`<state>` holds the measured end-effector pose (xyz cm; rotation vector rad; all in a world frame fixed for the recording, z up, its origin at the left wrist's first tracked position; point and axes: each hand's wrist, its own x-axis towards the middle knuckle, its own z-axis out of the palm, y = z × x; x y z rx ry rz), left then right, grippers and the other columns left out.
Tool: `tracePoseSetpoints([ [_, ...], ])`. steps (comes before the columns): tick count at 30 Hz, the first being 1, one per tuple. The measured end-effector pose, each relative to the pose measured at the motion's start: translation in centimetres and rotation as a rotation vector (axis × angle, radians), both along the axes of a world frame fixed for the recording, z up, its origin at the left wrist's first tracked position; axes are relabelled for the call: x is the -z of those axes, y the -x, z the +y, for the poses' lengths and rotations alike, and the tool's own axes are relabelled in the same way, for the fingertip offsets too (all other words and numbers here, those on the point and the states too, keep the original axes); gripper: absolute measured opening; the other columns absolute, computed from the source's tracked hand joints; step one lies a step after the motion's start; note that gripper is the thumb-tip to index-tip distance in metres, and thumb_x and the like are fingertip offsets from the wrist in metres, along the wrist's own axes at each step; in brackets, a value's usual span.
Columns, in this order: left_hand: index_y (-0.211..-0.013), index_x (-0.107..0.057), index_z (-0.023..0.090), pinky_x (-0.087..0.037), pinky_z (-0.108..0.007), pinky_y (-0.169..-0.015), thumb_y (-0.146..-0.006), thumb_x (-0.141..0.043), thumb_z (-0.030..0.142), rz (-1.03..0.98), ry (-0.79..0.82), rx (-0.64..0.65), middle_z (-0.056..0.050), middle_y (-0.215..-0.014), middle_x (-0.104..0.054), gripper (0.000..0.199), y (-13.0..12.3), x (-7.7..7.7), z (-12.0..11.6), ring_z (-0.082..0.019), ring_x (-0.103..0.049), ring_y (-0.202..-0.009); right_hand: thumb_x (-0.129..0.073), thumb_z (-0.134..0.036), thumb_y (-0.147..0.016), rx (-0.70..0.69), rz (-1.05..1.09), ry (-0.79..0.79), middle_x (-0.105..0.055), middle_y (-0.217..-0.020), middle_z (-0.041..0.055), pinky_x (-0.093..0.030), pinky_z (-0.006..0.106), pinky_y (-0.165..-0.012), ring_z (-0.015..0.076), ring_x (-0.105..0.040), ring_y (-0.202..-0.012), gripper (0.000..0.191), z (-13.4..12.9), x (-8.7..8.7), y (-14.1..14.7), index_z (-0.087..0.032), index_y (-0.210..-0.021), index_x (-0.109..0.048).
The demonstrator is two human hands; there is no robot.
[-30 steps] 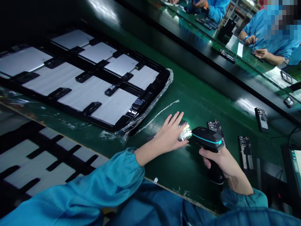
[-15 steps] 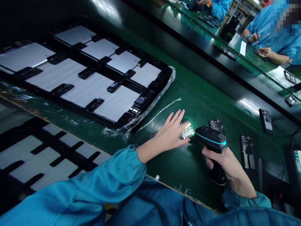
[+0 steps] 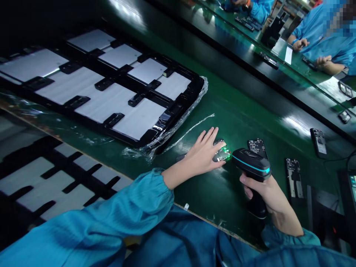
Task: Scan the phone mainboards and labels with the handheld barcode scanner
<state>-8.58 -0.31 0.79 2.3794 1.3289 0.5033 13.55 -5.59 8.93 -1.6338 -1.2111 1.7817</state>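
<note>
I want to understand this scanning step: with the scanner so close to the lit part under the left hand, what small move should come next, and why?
Probably lift the left hand off the phone part. The handheld scanner, gripped by the right hand, casts green light on it, and more parts lie waiting on the green belt.

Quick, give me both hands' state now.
Left hand: open, flat on the board.
Right hand: closed on the scanner handle.

No text, label, brand or number is legible on anything here.
</note>
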Motion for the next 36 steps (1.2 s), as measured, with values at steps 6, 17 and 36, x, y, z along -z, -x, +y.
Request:
tracePoseSetpoints([
  [6, -0.128, -0.055, 0.017, -0.020, -0.060, -0.120, -0.084, -0.068, 0.048, -0.010, -0.010, -0.019, -0.021, -0.163, -0.019, 0.056, -0.1, 0.1, -0.2, -0.040, -0.016, -0.151, -0.073, -0.041, -0.081, 0.001, 0.002, -0.004, -0.053, -0.043, -0.0068, -0.036, 0.030, -0.055, 0.0120, -0.046, -0.046, 0.025, -0.5, 0.1, 0.0, -0.019, -0.076, -0.060],
  [17, -0.128, -0.054, 0.016, -0.022, -0.059, -0.119, -0.084, -0.067, 0.047, 0.032, -0.022, -0.018, -0.024, -0.161, -0.024, 0.056, -0.2, -0.3, -0.3, -0.040, -0.020, -0.150, -0.074, -0.029, -0.075, -0.075, 0.044, 0.090, -0.053, -0.044, -0.0072, -0.039, 0.025, -0.042, 0.0111, -0.046, -0.039, 0.020, 3.4, -0.5, 1.0, -0.020, -0.076, -0.056],
  [36, -0.129, -0.055, 0.016, -0.021, -0.058, -0.118, -0.079, -0.070, 0.057, -0.013, -0.056, -0.038, -0.025, -0.159, -0.028, 0.067, 0.1, 0.1, -0.2, -0.042, -0.020, -0.149, -0.080, -0.027, -0.075, -0.096, 0.109, 0.269, -0.058, -0.059, -0.0043, -0.042, 0.020, -0.040, 0.0072, -0.048, -0.041, 0.026, 5.6, -1.1, 1.4, -0.016, -0.089, -0.060],
])
